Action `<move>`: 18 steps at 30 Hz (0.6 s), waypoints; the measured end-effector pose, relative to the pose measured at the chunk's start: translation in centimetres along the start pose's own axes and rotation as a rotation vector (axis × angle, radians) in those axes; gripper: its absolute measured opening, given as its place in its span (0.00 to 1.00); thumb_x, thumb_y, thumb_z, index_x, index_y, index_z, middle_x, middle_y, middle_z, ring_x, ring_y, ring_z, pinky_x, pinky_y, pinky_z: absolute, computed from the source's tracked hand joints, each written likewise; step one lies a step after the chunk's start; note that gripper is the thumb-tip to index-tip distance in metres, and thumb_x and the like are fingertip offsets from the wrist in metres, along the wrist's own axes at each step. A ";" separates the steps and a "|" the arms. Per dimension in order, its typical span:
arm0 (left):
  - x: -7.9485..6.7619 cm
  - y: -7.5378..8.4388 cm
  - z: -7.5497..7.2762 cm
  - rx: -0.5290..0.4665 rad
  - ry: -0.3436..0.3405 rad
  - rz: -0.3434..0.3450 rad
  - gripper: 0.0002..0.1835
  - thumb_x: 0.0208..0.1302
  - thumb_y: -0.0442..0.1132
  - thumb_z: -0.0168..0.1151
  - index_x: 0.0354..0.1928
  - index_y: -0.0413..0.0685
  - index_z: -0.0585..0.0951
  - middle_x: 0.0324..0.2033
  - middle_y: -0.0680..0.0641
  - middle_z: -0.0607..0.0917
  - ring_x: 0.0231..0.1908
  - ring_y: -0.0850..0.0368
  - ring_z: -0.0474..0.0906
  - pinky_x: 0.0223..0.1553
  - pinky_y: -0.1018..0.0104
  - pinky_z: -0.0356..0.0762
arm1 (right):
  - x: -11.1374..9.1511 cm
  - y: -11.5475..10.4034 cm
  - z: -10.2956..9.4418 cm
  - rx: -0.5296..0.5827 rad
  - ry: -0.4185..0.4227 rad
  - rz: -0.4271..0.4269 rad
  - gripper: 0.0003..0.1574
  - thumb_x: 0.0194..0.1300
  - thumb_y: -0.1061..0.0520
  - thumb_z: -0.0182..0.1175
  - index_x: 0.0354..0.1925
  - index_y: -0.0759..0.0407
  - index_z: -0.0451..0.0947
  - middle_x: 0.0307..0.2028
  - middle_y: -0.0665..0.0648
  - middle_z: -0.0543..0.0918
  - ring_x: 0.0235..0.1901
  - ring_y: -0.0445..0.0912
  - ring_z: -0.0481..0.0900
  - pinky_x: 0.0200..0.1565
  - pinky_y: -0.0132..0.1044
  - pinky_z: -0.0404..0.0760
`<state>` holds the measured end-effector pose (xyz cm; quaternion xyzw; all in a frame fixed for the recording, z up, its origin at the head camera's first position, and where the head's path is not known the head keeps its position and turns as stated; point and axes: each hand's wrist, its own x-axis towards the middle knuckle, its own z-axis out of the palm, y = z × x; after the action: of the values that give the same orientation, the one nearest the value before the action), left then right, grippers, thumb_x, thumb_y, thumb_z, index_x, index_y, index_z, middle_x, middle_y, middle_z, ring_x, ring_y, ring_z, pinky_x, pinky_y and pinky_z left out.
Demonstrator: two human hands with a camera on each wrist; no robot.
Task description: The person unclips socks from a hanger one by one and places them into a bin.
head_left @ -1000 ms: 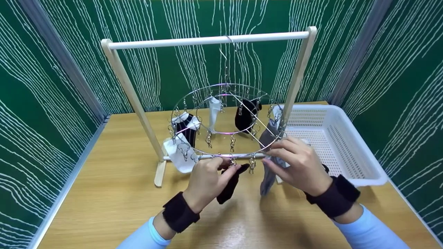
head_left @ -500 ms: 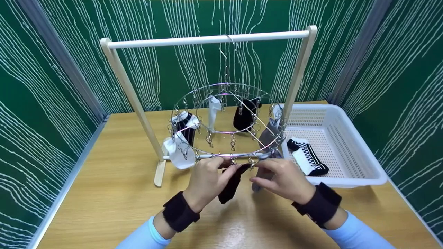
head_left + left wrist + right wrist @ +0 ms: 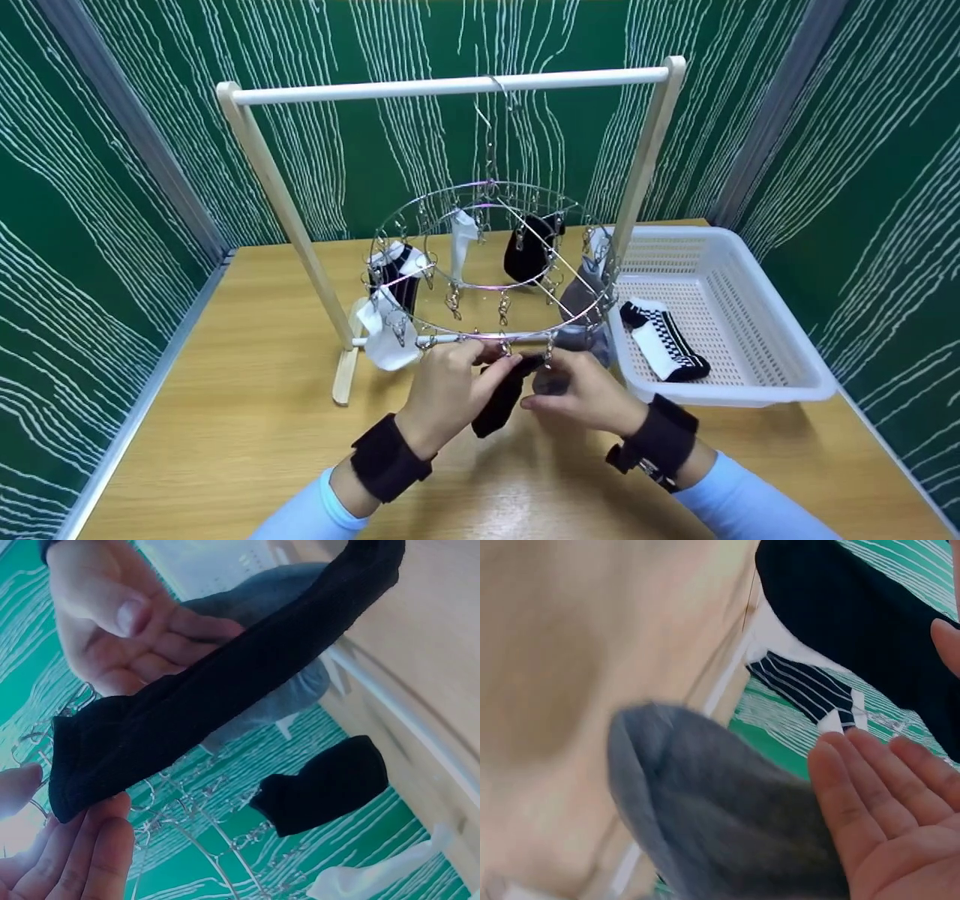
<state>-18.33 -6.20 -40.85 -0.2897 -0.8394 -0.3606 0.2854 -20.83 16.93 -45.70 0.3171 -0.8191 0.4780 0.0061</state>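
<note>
No readable text, no labels, brands, numbers or signs

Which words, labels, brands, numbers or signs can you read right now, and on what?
None can be read.
Black cloth sock in the left hand: no lettering shows.
White sock with black checks, in the white plastic basket: pattern only.
Right black fabric wristband: any marking is too small to make out.

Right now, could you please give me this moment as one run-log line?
left hand: holds front black sock at hanger; right hand: open, beside it; checkered sock: in basket; hanger: on rack
</note>
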 end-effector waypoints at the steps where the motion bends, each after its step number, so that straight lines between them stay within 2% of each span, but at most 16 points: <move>1: 0.0 0.0 0.0 -0.007 -0.005 -0.003 0.09 0.68 0.41 0.77 0.34 0.43 0.89 0.30 0.48 0.94 0.31 0.53 0.91 0.33 0.59 0.86 | 0.2 0.2 0.2 0.047 -0.009 0.002 0.39 0.59 0.63 0.81 0.65 0.70 0.79 0.51 0.67 0.90 0.45 0.48 0.91 0.51 0.46 0.92; 4: 0.1 0.1 -0.1 -0.018 -0.014 -0.009 0.09 0.69 0.40 0.76 0.34 0.42 0.89 0.30 0.47 0.94 0.31 0.53 0.92 0.35 0.58 0.87 | 0.5 0.6 0.8 0.171 -0.023 -0.004 0.39 0.60 0.66 0.78 0.67 0.74 0.77 0.59 0.71 0.87 0.55 0.42 0.89 0.61 0.44 0.88; 7: 0.1 0.0 0.0 -0.020 -0.013 -0.008 0.09 0.69 0.40 0.76 0.34 0.41 0.89 0.30 0.47 0.94 0.31 0.53 0.92 0.35 0.58 0.87 | 0.6 0.8 1.4 0.255 -0.021 -0.013 0.32 0.62 0.69 0.75 0.63 0.78 0.78 0.56 0.74 0.88 0.55 0.39 0.89 0.61 0.41 0.88; 12: 0.1 -0.1 -0.1 -0.035 -0.011 -0.016 0.09 0.69 0.39 0.76 0.34 0.41 0.88 0.29 0.47 0.93 0.30 0.53 0.90 0.34 0.60 0.86 | 0.6 1.0 2.1 0.274 0.031 -0.007 0.22 0.66 0.70 0.72 0.56 0.79 0.83 0.49 0.74 0.90 0.48 0.37 0.91 0.52 0.33 0.90; 18: 0.1 -0.1 -0.2 -0.047 -0.008 -0.039 0.09 0.69 0.38 0.76 0.35 0.40 0.87 0.30 0.46 0.93 0.30 0.53 0.91 0.33 0.61 0.88 | 0.6 1.1 2.6 0.282 0.061 -0.026 0.20 0.67 0.69 0.71 0.55 0.77 0.85 0.51 0.73 0.90 0.50 0.35 0.90 0.54 0.31 0.88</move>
<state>-18.43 -6.41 -40.77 -0.2814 -0.8374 -0.3845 0.2679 -21.07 14.96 -47.78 0.3106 -0.7392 0.5976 -0.0074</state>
